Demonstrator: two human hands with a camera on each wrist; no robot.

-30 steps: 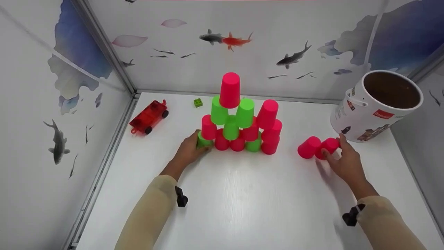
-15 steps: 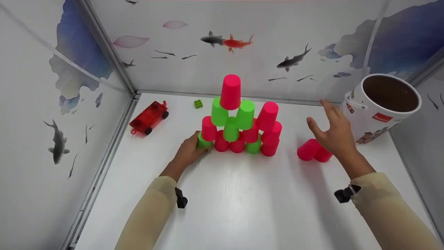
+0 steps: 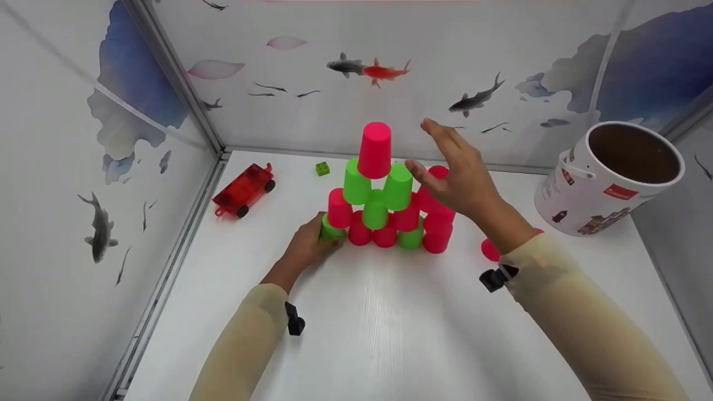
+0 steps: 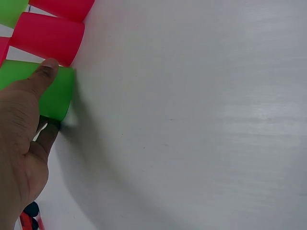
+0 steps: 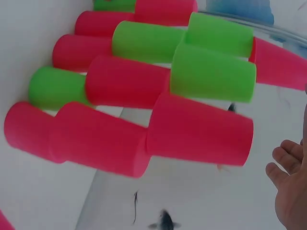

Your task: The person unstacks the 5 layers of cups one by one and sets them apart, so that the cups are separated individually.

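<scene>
Pink and green cups, turned upside down, make a stepped stack on the white table, topped by a single pink cup point(image 3: 375, 150). At the stack's lower left end, my left hand point(image 3: 303, 244) grips a green cup point(image 4: 58, 93), thumb on its near side and fingers behind. My right hand point(image 3: 462, 177) is raised to the right of the top cup, fingers extended, holding nothing. It hides part of the pink cups point(image 3: 438, 239) at the right end. In the right wrist view, a pink cup point(image 5: 199, 129) on that end leans out over the one below.
Loose pink cups point(image 3: 490, 250) stand right of the stack, mostly behind my right forearm. A white bucket point(image 3: 604, 203) is at the back right. Toward the back left are a red toy wagon point(image 3: 245, 190) and a small green block point(image 3: 322, 168). Printed walls enclose the table.
My right hand has let go of a loose pink cup on the right, lifted, and moved left to beside the stack's top. My left hand keeps its grip on the green cup.
</scene>
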